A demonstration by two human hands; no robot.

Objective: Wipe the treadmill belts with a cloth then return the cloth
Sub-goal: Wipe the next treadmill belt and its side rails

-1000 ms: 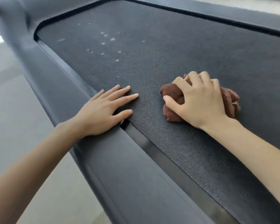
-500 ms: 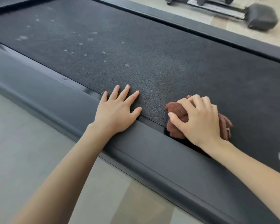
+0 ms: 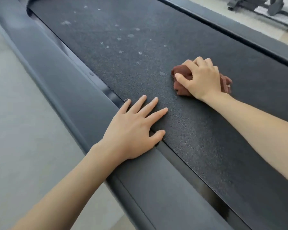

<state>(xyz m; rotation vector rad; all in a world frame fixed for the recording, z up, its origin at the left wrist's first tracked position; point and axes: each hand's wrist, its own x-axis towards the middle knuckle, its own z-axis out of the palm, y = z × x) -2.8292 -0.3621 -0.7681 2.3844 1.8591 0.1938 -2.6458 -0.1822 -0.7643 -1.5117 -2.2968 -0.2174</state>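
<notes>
Right hand point(image 3: 204, 78) is clutching the bunched brown cloth point(image 3: 181, 76) mid-width on the treadmill belt point(image 3: 156, 39); left hand point(image 3: 131, 130) is lying flat, fingers spread, over the belt's near edge. Soft and light, the cloth is probably handling best gripped whole from above.

**Brown cloth point(image 3: 181, 74) wadded on the spotted treadmill belt point(image 3: 198, 138)**

Your cloth is a reddish-brown rag, crumpled into a wad. It lies flat on the belt, gripped under the curled fingers of your right hand point(image 3: 202, 78), with folds showing on both sides. The belt is black and pebbled in texture. Pale spots are scattered on it beyond the cloth, toward the upper left.
</notes>
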